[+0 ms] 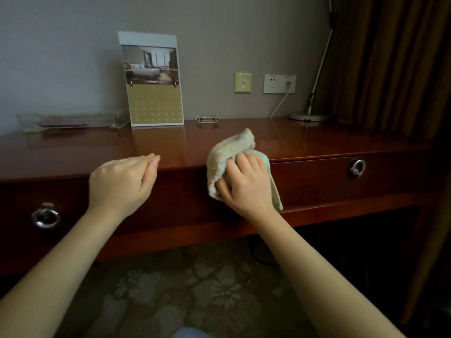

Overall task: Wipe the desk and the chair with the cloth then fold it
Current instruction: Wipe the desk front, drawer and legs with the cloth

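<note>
– Two hands at the near edge of the counter (317,137), what's each one doing?

– The right hand (246,184) grips the cloth (229,152), fingers (244,162) curled round a bunched wad of it. Part of the cloth sits on the counter top, the rest hangs down over the drawer front (317,174). The left hand (122,184) is just left of it holding nothing, fingers loosely bent and pressed together, tips by the edge.

– ok, what's further back?

– Along the wall there's a clear tray (73,120) far left, a standing calendar (152,81) right beside it, a small glass dish (207,118), then a lamp base (308,116) far right. A white cord (280,103) is plugged into the wall socket (279,83). All of it is well apart from the cloth.

– any text readable?

– nah, the calendar grid's too small and blurry.
</note>
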Demonstrator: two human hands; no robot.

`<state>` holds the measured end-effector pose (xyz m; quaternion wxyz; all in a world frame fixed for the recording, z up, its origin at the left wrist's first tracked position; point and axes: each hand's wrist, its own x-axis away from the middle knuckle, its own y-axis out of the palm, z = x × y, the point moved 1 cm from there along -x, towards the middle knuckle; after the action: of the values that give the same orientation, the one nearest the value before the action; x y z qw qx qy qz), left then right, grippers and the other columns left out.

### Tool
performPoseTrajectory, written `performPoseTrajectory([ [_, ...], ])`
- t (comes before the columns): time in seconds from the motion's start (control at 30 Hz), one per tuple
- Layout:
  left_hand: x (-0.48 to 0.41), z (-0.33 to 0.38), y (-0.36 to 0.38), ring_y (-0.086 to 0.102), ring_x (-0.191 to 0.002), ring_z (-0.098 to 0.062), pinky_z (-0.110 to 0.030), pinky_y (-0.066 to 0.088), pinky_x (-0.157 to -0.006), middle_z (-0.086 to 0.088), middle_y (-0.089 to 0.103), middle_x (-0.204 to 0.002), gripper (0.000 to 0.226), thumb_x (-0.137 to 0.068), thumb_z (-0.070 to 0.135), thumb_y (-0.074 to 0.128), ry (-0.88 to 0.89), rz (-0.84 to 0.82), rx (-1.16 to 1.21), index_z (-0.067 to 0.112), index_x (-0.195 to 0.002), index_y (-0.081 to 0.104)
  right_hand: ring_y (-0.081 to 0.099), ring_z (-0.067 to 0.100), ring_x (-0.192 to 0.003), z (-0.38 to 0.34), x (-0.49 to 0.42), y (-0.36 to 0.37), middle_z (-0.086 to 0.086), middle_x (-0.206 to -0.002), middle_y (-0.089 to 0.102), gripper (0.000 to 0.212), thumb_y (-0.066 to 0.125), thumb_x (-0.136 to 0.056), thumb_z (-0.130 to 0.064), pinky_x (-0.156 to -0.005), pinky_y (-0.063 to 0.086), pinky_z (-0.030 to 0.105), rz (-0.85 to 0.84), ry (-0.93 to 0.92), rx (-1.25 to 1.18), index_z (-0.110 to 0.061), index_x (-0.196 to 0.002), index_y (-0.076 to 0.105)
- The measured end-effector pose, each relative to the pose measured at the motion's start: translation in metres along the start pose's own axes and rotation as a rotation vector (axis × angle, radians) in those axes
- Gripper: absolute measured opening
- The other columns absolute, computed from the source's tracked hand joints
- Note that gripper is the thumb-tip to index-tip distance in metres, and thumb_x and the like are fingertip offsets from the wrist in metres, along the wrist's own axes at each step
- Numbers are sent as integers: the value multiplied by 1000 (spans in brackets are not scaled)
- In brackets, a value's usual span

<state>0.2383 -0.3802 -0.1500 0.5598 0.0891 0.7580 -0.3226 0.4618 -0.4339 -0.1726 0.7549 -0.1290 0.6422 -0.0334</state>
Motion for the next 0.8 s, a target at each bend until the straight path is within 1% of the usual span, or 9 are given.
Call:
performPoseTrajectory([
  [0.1, 15, -19, -14, 72, -82, -27, -36, 54, -62, -11, 73, -92, 42, -95, 23, 36, -41, 77, -2, 5, -96, 75, 49, 29, -68, 19, 9, -1, 14, -70, 54, 15, 58, -78, -20, -67, 36, 37, 80, -17, 87, -5, -74, 57],
  [0.23, 30, -41, -17, 71, -87, -27, -38, 51, -73, -11, 73, -94, 42, -96, 19, 35, -63, 139, -11, 4, -97, 74, 42, 30, -79, 64, 23, -9, 20, -75, 57, 19, 47, -80, -26, -75, 34, 39, 145, 3, 167, -8, -87, 46],
  [0.33, 31, -43, -6, 71, -87, -25, -36, 48, -75, -9, 73, -93, 41, -97, 20, 36, -81, 191, 19, 5, -94, 75, 42, 32, -82, 82, 28, -12, 22, -78, 57, 20, 45, -81, -24, -76, 34, 40, 152, 11, 187, -6, -91, 46],
  [0.47, 31, -41, -1, 70, -86, -23, -34, 46, -76, -7, 74, -92, 38, -95, 19, 39, -75, 253, 28, 6, -92, 75, 42, 32, -85, 81, 29, -9, 23, -81, 58, 22, 46, -80, -21, -78, 33, 41, 163, 42, 200, -3, -93, 47],
  [0.7, 31, -42, -3, 70, -88, -24, -34, 45, -77, -8, 73, -96, 42, -95, 19, 35, -78, 221, 43, 7, -97, 74, 41, 33, -86, 76, 31, -3, 24, -81, 56, 21, 43, -75, -18, -83, 31, 42, 180, 149, 188, -2, -88, 45],
  [0.8, 30, -39, -3, 70, -89, -24, -34, 45, -79, -8, 73, -97, 42, -94, 19, 34, -97, 175, 61, 7, -98, 74, 45, 34, -83, 66, 23, -4, 23, -80, 55, 20, 42, -76, -17, -82, 32, 41, 185, 263, 165, 0, -85, 49],
])
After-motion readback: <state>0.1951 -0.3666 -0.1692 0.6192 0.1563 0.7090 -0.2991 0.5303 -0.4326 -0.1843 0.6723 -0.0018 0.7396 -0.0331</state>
